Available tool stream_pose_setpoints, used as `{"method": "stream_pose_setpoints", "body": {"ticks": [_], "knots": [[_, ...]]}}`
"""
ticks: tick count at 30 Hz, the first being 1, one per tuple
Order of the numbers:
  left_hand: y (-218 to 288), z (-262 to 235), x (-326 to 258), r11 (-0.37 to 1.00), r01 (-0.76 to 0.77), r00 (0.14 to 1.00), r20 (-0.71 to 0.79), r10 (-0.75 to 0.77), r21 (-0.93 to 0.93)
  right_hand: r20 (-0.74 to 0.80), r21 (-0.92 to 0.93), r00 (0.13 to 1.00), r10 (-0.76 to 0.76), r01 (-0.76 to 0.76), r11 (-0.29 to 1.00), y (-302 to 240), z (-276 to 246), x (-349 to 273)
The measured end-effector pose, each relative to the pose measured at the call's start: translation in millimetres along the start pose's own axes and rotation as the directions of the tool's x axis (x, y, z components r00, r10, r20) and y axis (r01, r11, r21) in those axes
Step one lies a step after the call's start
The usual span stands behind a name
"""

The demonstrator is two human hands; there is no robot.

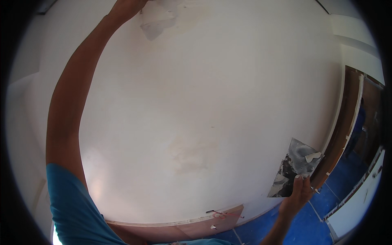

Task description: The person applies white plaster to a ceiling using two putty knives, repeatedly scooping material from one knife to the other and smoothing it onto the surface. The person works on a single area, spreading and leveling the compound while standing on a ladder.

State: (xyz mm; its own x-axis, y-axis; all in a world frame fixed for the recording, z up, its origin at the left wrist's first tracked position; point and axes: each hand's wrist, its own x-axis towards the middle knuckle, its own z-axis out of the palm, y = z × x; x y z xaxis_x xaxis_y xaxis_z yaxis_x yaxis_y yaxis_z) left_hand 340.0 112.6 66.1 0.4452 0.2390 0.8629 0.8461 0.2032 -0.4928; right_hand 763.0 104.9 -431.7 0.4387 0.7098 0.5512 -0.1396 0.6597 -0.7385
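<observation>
My left arm stretches up along the white wall [245,81], and my left hand [128,6] is at the top edge of the view. Its fingers are cut off there, so what they hold, if anything, is hidden. Beside that hand a damp-looking grey patch of filler [157,26] shows on the wall. Low on the right, my right hand [299,190] grips a flat, dark, four-sided plate [300,157] by its lower edge. Pale filler is smeared and lumped over its shiny face.
A dull filled patch [190,157] marks the wall lower down. Below it runs a wooden panel [183,228] with red wire [224,214] on top. Blue covering [265,222] lies on the floor. A wooden door frame [347,122] stands at right; beyond it is another person [359,120].
</observation>
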Motion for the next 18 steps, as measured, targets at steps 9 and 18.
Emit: {"method": "stream_pose_setpoints", "body": {"ticks": [9,18], "knots": [[-19,26,6,0.995,0.079,0.981,0.171,-0.089,0.064,-0.037,0.037,0.999,-0.032,0.033,0.999,5,0,-2],[-16,34,2,0.98,0.015,0.977,0.204,-0.056,0.2,-0.064,-0.081,0.995,-0.078,0.073,0.994,7,0,0]]}}
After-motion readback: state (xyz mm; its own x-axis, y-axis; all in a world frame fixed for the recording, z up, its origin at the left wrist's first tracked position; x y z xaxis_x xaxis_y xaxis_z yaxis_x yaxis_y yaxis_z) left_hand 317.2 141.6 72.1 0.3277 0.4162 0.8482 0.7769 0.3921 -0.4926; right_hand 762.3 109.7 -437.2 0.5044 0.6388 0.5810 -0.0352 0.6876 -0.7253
